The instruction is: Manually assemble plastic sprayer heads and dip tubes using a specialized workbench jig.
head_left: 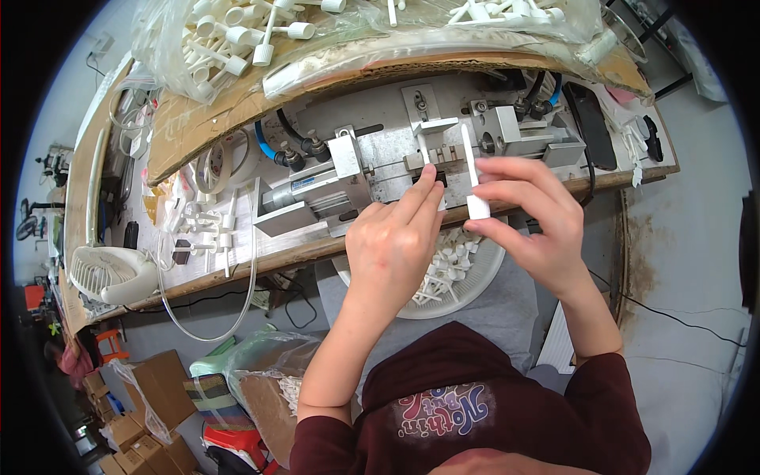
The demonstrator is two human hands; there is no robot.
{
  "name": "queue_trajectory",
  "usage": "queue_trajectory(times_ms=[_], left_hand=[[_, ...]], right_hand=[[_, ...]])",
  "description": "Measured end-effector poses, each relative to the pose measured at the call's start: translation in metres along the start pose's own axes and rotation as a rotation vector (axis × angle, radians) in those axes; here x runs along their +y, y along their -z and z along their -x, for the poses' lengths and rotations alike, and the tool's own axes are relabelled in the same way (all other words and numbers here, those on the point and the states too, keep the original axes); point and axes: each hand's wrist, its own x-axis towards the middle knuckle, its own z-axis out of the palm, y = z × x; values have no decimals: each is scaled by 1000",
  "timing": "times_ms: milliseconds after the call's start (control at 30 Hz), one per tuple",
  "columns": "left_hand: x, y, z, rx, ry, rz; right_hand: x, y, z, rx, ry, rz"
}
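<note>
Both forearms were raised from the near edge toward the middle of the scene, sleeves in dark red pushed up to the elbows. The left hand (pixel 393 237) was extended forward with its index and middle fingers stretched out to the metal jig (pixel 412 154), the other fingers curled under. The right hand (pixel 530 218) was held slightly to the right, wrist bent, palm turned down.

A long wooden surface (pixel 237 261) was seen curving from left to right, with the pneumatic jig and its blue hoses (pixel 265 141) fixed on it. A sheet of cardboard (pixel 206 119) was laid over the far part, and clear bags of white plastic pieces (pixel 229 39) were piled there. A small white fan (pixel 111 273) was set at the left end, a dark phone (pixel 592 127) at the right. Cardboard boxes (pixel 150 396) were stacked on the floor at near left.

A round white basket (pixel 463 273) of small white parts was held in the lap beneath the hands.

A white plastic stick (pixel 473 178) was pinched upright between the right thumb and fingers, just beside the jig's slot. The left fingertips (pixel 431 176) were pressed against the jig, gripping nothing visible.
</note>
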Motion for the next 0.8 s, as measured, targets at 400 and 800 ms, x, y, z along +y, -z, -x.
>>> queue_trajectory(times_ms=[400,800], left_hand=[[5,32,36,-247,41,236],[9,30,48,-252,18,359]], right_hand=[[7,-41,8,-122,242,396],[-4,-39,-7,-241,152,485]])
